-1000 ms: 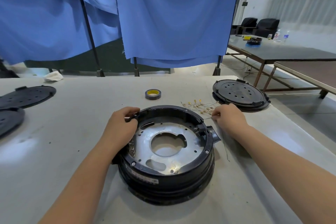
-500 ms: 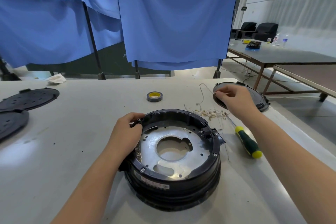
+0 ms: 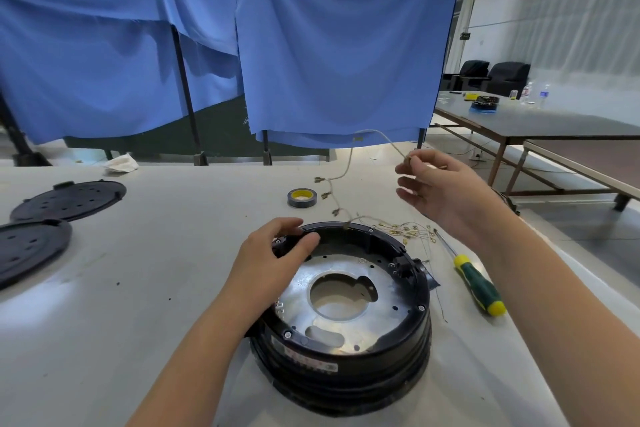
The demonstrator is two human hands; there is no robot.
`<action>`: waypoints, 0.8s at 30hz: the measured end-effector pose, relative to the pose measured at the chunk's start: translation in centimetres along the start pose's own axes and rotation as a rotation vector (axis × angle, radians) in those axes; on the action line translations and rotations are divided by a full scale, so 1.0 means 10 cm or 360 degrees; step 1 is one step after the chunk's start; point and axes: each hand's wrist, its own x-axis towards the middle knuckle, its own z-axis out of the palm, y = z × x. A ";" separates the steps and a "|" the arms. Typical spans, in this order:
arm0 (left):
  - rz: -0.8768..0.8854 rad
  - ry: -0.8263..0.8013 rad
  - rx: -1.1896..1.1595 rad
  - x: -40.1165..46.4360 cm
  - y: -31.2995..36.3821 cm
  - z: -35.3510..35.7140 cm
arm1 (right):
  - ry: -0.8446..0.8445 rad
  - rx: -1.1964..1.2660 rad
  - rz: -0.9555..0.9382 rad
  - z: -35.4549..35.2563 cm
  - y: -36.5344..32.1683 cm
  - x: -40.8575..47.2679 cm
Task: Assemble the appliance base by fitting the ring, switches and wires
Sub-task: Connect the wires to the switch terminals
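Beige wire (image 3: 381, 134), pinched at one end in the right grip (image 3: 446, 189), trails below it toward the base (image 3: 346, 291) steadied by the left grip (image 3: 273, 262); judged best practice: lift slowly, untangling terminals.

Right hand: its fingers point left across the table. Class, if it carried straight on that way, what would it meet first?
Probably the wire that the right hand pinches, which hangs just left of the fingers. Past it the way looks free above the tape roll, though depth is unclear.

black disc (image 3: 33, 248) cut off left, base label (image 3: 311, 362) unreadable
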 end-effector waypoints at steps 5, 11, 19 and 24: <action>-0.0063 -0.0175 -0.0486 0.00 0.09 -0.09 | -0.0176 0.0334 0.0266 0.10 0.19 -0.06; -0.0121 -0.0151 -0.0696 0.02 0.04 -0.12 | -0.0188 0.0525 0.0441 0.14 0.42 -0.07; -0.0188 -0.0038 -0.0717 0.03 0.03 -0.12 | -0.0348 0.0271 0.0542 0.04 0.46 -0.05; -0.0164 -0.0039 -0.0685 0.03 0.04 -0.17 | -0.0254 -0.0560 0.0356 -0.05 0.24 -0.02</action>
